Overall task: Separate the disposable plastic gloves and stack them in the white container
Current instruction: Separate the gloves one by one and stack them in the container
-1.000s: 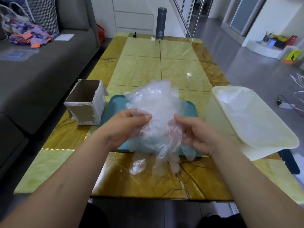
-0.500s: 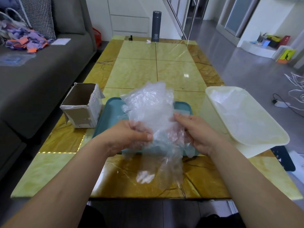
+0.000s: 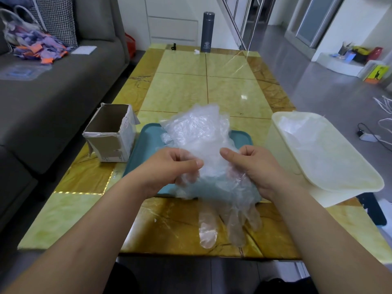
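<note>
A crumpled bundle of clear gloves [image 3: 197, 132] is held just above the teal tray [image 3: 144, 145], with loose glove fingers hanging past the tray's near edge. It is pinched at either side by the left hand [image 3: 169, 166] and the right hand [image 3: 258, 166], fingers curled. Separating is judged to be the step in hand. Next, 1 glove must be peeled free and carried to the white container [image 3: 331, 197] right of the tray. A cardboard box [image 3: 110, 143] is set left of the tray.

light: bright daylight | glare: spot on table [image 3: 244, 97] | edges: wide-angle bowed | focus: sharp
</note>
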Action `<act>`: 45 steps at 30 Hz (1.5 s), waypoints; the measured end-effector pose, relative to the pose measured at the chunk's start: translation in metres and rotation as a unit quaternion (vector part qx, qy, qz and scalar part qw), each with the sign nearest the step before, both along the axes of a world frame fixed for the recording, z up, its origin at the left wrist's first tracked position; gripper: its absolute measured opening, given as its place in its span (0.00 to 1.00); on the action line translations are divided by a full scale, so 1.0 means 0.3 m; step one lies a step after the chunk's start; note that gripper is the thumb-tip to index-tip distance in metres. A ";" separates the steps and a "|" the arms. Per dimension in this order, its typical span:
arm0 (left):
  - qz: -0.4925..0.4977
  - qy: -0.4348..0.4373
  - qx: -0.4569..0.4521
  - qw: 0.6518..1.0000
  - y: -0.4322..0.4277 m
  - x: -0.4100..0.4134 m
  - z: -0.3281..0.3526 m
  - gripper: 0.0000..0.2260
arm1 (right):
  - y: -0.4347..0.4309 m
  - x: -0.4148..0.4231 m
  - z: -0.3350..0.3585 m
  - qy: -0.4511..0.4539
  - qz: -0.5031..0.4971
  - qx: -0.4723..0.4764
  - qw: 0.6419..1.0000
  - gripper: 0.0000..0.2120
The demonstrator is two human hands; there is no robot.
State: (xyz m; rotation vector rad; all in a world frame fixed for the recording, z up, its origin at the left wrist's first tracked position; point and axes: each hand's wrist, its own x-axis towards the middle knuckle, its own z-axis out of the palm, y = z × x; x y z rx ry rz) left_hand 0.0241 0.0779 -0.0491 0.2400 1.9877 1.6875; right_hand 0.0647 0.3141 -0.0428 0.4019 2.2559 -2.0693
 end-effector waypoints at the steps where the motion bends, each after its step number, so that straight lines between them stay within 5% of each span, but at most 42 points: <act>1: 0.014 0.006 0.001 1.000 0.002 -0.001 -0.002 0.08 | -0.002 -0.005 -0.002 -0.002 -0.005 0.005 1.000 0.27; 5: 0.060 0.001 0.028 0.998 -0.006 -0.009 -0.003 0.09 | 0.006 -0.008 0.009 -0.044 0.019 -0.030 0.998 0.32; 10: 0.094 -0.044 0.080 0.991 -0.007 -0.010 0.013 0.16 | 0.032 0.013 0.017 -0.060 0.063 -0.032 0.996 0.14; 14: 0.049 -0.107 0.124 0.985 0.008 0.023 0.023 0.19 | 0.033 0.026 0.034 -0.026 0.052 -0.023 0.998 0.10; 19: 0.050 -0.118 0.120 0.984 0.078 0.050 0.072 0.04 | 0.058 0.044 0.122 -0.003 0.023 0.085 0.996 0.18; 24: 0.075 -0.106 0.136 0.982 0.263 0.014 0.187 0.01 | 0.192 0.014 0.278 0.030 -0.045 0.120 0.991 0.14; 31: 0.034 -0.137 0.133 0.981 0.639 0.051 0.355 0.08 | 0.497 -0.021 0.365 0.036 -0.148 0.299 0.942 0.14; 38: 0.015 -0.080 -0.010 0.997 0.727 0.049 0.336 0.16 | 0.680 -0.016 0.324 -0.031 -0.173 0.405 0.897 0.19; 41: -0.024 -0.025 -0.105 0.994 0.717 0.061 0.333 0.15 | 0.675 -0.026 0.305 -0.036 -0.167 0.422 0.890 0.11; 45: -0.052 0.051 -0.196 0.978 0.724 0.067 0.309 0.11 | 0.628 0.013 0.334 0.018 -0.126 0.514 0.848 0.26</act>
